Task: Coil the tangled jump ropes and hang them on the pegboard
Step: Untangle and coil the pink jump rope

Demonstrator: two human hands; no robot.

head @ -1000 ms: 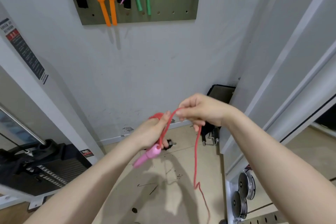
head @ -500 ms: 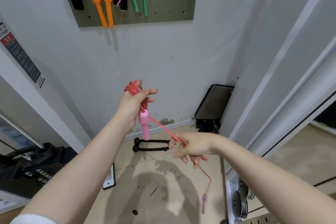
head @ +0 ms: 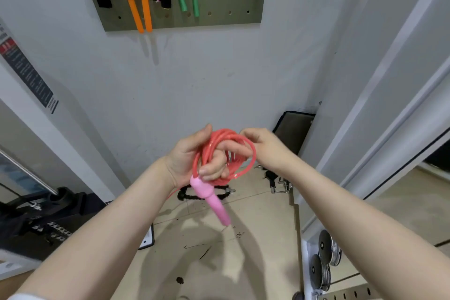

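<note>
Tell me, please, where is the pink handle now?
In the head view, the pink handle hangs at the centre, just below the left hand, which grips the red rope coil, above the floor.

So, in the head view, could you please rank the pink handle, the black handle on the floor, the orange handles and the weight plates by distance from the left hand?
1. pink handle: hangs just below the left hand.
2. black handle: on the floor beyond.
3. weight plates and orange handles: lower right and up on the pegboard; too close to call.
</note>
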